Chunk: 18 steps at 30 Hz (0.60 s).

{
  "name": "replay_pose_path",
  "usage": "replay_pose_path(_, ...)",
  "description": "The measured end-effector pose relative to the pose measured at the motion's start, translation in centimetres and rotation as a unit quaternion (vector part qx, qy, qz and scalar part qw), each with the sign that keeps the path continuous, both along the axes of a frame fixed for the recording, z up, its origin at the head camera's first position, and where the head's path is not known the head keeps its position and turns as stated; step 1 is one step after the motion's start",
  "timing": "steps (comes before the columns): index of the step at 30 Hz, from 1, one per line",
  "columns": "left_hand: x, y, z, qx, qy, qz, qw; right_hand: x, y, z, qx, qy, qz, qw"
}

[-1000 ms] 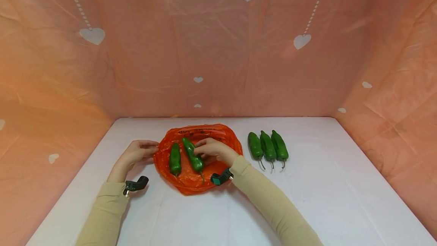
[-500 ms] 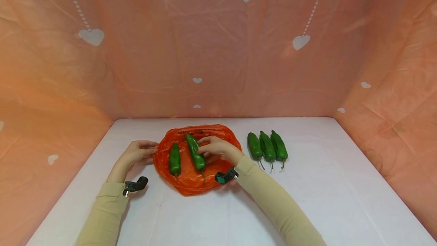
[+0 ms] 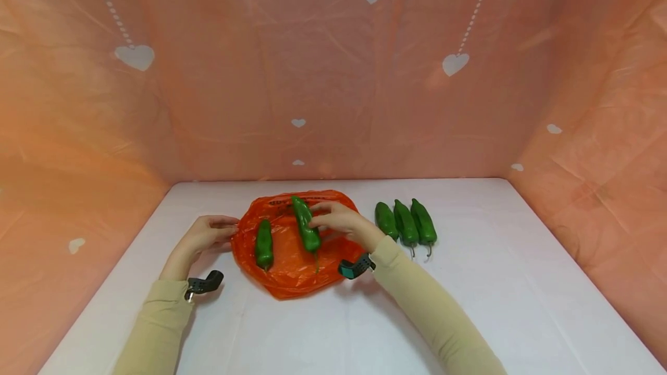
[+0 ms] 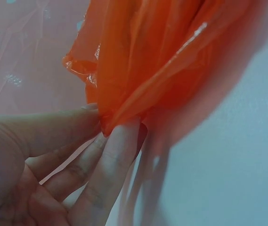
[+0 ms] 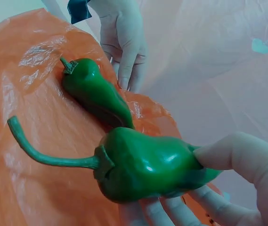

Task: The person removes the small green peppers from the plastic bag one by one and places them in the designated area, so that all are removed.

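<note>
Above the orange plastic bag (image 3: 292, 279), the right hand (image 3: 341, 223) grips one green chili pepper (image 3: 306, 225), thumb on the upper side and fingers underneath, toward the tapered end. The pepper appears raised off the film, its stem end unsupported and directed toward the person.

Caution: the skin is smooth and the grip lies off-centre, so the heavier shoulder could tip down and rotate the pepper out of the fingers. A low sideways path could catch the stem on the crumpled bag rim or strike the second pepper (image 3: 264, 246). If the left hand (image 3: 205, 235) loosened, the thin film could slide or fold inward.

Appearance of the held pepper: deep green, glossy, with bright highlights; broad at the shoulder, uneven along the body, narrowing to the tip. The stem is long, curved and paler than the body, set in a green calyx.

The second pepper lies on the film to the left, apart from the held one. Further left, the left hand pinches the bag edge between thumb and fingers. Right of the bag, on the white table cover (image 3: 292, 343), three more peppers (image 3: 406, 224) lie side by side.
</note>
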<state>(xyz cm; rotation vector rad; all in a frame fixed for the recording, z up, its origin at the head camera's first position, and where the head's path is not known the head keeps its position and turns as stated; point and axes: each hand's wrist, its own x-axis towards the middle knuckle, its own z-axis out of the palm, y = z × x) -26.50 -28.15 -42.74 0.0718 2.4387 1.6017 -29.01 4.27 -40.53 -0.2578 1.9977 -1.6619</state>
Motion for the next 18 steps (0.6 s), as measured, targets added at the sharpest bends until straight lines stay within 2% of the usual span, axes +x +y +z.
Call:
replay_pose_path(6, 0.0, -0.1, -0.1, -0.002, 0.005, -0.001, 1.0, 0.0, 1.3, 0.3, -0.02, -0.009, -0.009, 0.9997)
replay_pose_path(18, 0.3, -0.1, 0.0, -0.008, 0.008, 0.004, 0.9999, 0.1, 4.4, 2.1, -0.039, -0.013, -0.036, 0.9985)
